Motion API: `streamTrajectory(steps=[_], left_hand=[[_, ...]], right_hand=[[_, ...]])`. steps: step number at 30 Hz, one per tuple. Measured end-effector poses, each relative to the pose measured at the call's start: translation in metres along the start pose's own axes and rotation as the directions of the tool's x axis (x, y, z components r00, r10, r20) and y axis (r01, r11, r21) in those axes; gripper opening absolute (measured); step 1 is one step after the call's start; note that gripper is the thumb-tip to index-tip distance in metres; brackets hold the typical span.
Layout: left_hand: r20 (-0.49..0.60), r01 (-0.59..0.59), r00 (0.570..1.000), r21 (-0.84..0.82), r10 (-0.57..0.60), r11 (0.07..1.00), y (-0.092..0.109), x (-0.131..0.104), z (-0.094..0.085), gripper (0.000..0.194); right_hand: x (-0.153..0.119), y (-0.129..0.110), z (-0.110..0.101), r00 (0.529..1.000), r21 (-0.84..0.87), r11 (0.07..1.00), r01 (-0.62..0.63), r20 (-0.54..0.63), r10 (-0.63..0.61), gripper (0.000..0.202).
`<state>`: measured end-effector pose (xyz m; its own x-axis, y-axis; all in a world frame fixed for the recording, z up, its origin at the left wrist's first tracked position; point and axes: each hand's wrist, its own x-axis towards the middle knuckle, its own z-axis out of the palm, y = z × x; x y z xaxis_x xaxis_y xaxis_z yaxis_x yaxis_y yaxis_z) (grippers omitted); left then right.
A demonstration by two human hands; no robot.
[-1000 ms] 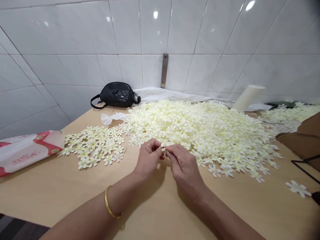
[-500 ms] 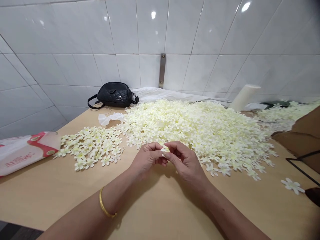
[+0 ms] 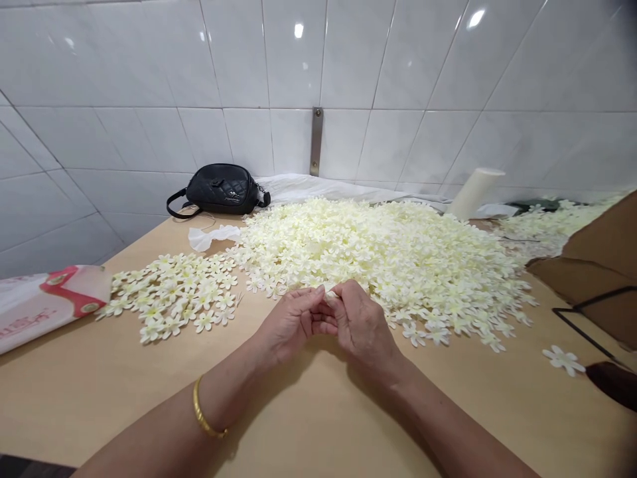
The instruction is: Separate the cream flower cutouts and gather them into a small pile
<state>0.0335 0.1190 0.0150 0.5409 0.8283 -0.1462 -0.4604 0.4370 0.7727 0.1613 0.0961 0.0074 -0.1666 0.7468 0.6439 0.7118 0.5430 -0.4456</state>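
My left hand (image 3: 293, 322) and my right hand (image 3: 361, 325) meet over the table, thumbs and forefingers pinched together. A small white-yellow artificial flower (image 3: 329, 295) shows between the fingertips; most of it is hidden by the right thumb and fingers. Just beyond the hands lies a wide heap of similar five-petalled flowers (image 3: 378, 245). To the left, a smaller spread of flowers (image 3: 172, 292) lies on the wooden table (image 3: 298, 425), with thin pale sticks (image 3: 239, 300) at its edge.
A black bag (image 3: 221, 189) stands by the tiled wall, with crumpled white material (image 3: 213, 236) before it. At left lies a red-and-white plastic bag (image 3: 50, 305). On the right are a white roll (image 3: 475, 194), brown cardboard (image 3: 592, 255), dark-framed glasses (image 3: 614, 382) and one loose flower (image 3: 563, 360).
My right hand has turned over the flower, its fingers now covering most of it. The left fingers have shifted slightly. The whole view has swung a little to the right.
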Motion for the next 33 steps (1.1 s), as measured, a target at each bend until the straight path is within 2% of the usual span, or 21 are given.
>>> streamTrajectory(steps=[4,9,14,18,23,28,30,33], left_hand=[[-0.023,0.048,0.999,-0.014,-0.048,0.999,0.000,0.002,-0.004,0.017],[-0.078,-0.005,0.997,-0.017,0.003,1.000,0.004,0.003,-0.010,0.006],[-0.129,-0.099,0.987,-0.022,0.095,0.995,0.006,0.005,-0.012,0.020],[-0.147,-0.146,0.979,0.001,0.144,0.989,0.007,0.003,-0.008,0.019],[-0.181,-0.128,0.975,0.027,0.131,0.991,0.005,0.002,-0.004,0.021],[-0.177,-0.052,0.982,0.060,0.062,0.997,-0.001,0.001,-0.004,0.016],[-0.147,-0.042,0.988,0.092,0.056,0.995,0.000,0.001,-0.004,0.013],[-0.119,-0.070,0.989,0.159,0.089,0.985,0.003,0.000,-0.004,0.013]], right_hand=[[-0.002,0.003,0.003,0.999,-0.036,0.999,0.030,0.020,-0.030,0.015],[-0.001,0.000,0.001,0.998,0.082,0.996,0.047,0.034,-0.050,0.016],[0.003,-0.007,-0.002,0.984,0.261,0.949,-0.179,0.066,0.167,0.022],[0.004,-0.009,-0.005,0.982,0.314,0.930,-0.189,0.085,0.171,0.014],[0.002,-0.009,-0.003,0.990,0.287,0.948,-0.139,0.075,0.123,0.018],[0.000,-0.010,-0.001,0.996,0.114,0.990,-0.085,0.008,0.085,0.013],[0.000,-0.009,-0.002,0.992,0.078,0.989,-0.124,-0.025,0.126,0.017],[0.001,-0.005,-0.003,0.961,0.126,0.954,-0.272,-0.011,0.275,0.029]])
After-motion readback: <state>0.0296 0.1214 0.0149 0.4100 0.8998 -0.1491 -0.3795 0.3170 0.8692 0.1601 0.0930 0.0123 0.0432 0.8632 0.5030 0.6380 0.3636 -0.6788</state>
